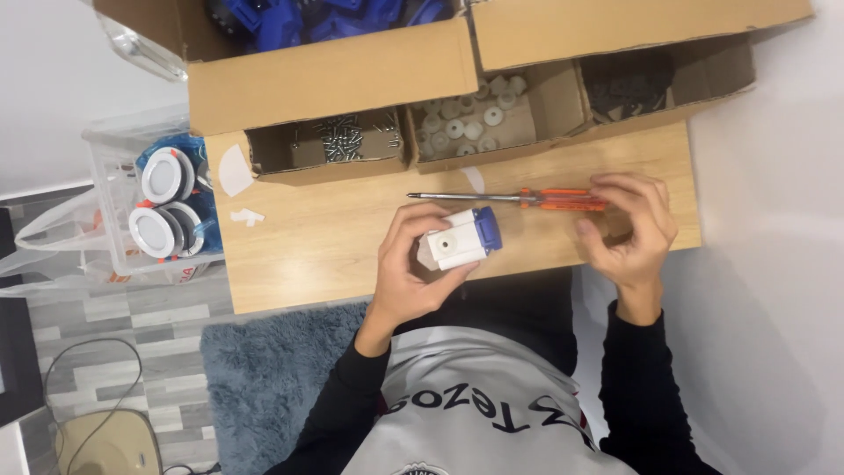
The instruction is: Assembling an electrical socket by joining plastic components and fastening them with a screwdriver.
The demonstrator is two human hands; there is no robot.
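The left hand (406, 268) is closed around a small white plastic block with a blue cap (459, 239), thumb on the near side and fingers wrapped over the far side, holding it just above the front part of the wooden table (299, 255). The block's white face with a small round hole is turned up toward the camera, and the blue cap points to the right.

The right hand (631, 227) is to the right of it, fingers curled inward and partly open, its fingertips resting on the orange handle of a screwdriver (527, 199). The screwdriver lies flat on the table, its metal shaft pointing left, just beyond the block. Whether the hand has actually gripped the handle cannot be told.

Behind the screwdriver, along the far edge of the table, stands a row of open cardboard boxes: one with screws (341, 139), one with small white round pieces (466, 119), and one with dark pieces (629, 88). A bigger box behind them holds blue parts (316, 18). Two scraps of white paper (236, 171) lie on the left end of the table. Beside the table on the left, a clear plastic bin (110, 211) holds round white fittings (167, 176). A grey shaggy rug (264, 369) lies on the floor below.
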